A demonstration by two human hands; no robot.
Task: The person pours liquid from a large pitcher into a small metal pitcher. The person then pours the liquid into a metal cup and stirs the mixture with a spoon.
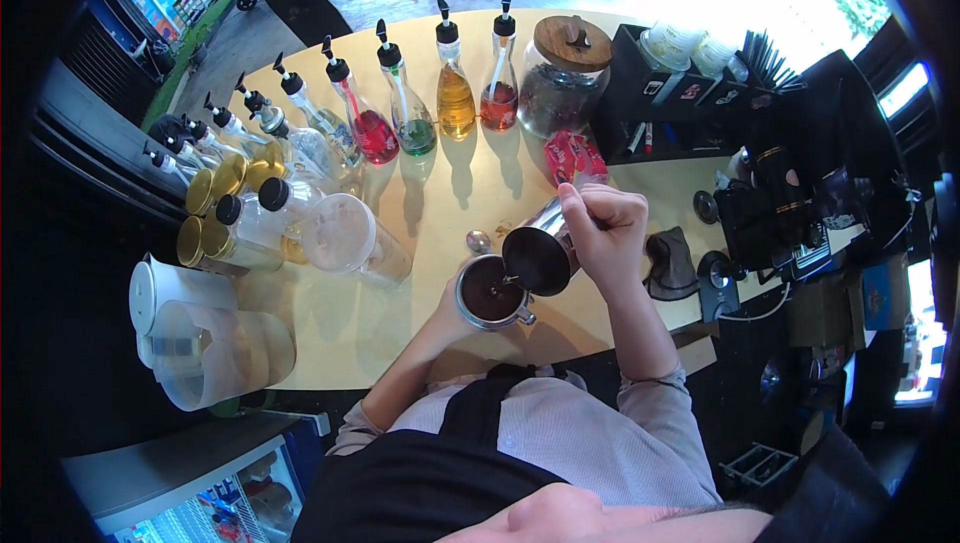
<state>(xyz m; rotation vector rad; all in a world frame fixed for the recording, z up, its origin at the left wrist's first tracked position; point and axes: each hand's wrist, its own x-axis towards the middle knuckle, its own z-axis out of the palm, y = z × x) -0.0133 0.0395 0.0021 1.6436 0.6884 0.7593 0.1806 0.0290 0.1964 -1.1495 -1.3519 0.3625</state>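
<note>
My left hand (452, 311) is closed around a metal cup (488, 321) with a dark brown liquid inside, held low over the near side of the table. My right hand (608, 233) grips a shiny steel pitcher (540, 261) from its right side. The pitcher is tilted to the left, its lip at the cup's rim, and a thin stream or drip seems to run between them. Most of my left fingers are hidden behind the cup. A spoon (479, 241) lies on the table just beyond the cup.
Pump bottles of coloured syrup (455, 103) curve along the far edge. Several jars and a plastic tub (215, 353) stand at left. A wooden-lidded jar (565, 83), pink packet (575, 156), black organizer (640, 93) and dark cloth (670, 265) are at right.
</note>
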